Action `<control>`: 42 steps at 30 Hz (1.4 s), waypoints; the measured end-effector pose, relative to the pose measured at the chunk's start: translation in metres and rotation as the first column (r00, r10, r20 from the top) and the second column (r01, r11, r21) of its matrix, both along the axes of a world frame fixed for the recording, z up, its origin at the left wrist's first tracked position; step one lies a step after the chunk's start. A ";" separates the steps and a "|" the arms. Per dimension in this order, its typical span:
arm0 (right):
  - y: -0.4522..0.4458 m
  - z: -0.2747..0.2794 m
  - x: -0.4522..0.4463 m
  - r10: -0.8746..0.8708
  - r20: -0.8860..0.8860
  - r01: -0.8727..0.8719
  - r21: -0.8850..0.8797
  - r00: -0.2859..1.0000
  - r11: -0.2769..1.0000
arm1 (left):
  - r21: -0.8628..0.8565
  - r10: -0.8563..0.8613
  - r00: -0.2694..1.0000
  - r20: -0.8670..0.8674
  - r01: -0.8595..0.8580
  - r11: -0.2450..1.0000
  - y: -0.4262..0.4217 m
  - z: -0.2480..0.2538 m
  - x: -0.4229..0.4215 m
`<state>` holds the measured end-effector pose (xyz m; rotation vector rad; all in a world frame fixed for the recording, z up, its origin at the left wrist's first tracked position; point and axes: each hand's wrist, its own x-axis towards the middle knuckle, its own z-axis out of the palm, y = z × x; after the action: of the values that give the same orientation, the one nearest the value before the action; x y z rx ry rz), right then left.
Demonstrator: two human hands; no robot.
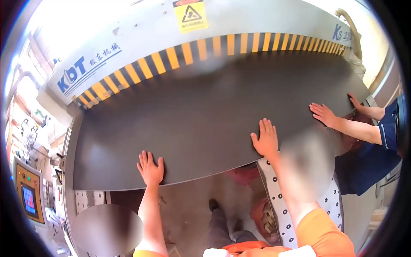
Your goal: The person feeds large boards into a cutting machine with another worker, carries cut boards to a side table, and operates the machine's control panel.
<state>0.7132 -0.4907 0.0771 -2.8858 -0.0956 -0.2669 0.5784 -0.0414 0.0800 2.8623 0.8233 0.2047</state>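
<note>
A large dark grey panel (201, 124) lies flat in front of a machine beam with yellow and black stripes. Near the panel's front edge, left of centre, my left hand (151, 169) rests palm down with its fingers apart. My right hand (266, 139) lies flat on the panel farther right, fingers stretched out and thumb apart. Neither hand grips anything. Part of the panel's far edge runs up to the striped beam.
At the right, a co-worker in dark blue (368, 167) has both hands on the panel. A white ball-studded support (278, 197) stands under the front edge. A control box with a screen (29, 199) is at the left; a warning sign (190, 16) marks the beam.
</note>
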 end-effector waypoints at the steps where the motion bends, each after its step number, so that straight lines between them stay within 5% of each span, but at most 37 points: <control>1: -0.001 -0.002 0.000 0.001 0.004 -0.001 0.007 1.000 1.000 | -0.010 0.002 1.000 -0.006 -0.002 1.000 -0.003 0.003 0.000; 12: -0.002 -0.008 0.001 0.023 0.124 -0.023 0.001 0.992 1.000 | 0.060 -0.036 0.999 0.033 0.034 0.998 0.000 -0.005 0.001; 42: -0.005 -0.002 -0.020 0.012 0.008 -0.011 -0.033 1.000 0.999 | 0.014 -0.008 0.999 -0.044 0.008 1.000 -0.004 0.001 -0.022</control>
<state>0.6936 -0.4953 0.0746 -2.9159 -0.1190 -0.2780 0.5563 -0.0457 0.0807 2.8925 0.8213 0.1470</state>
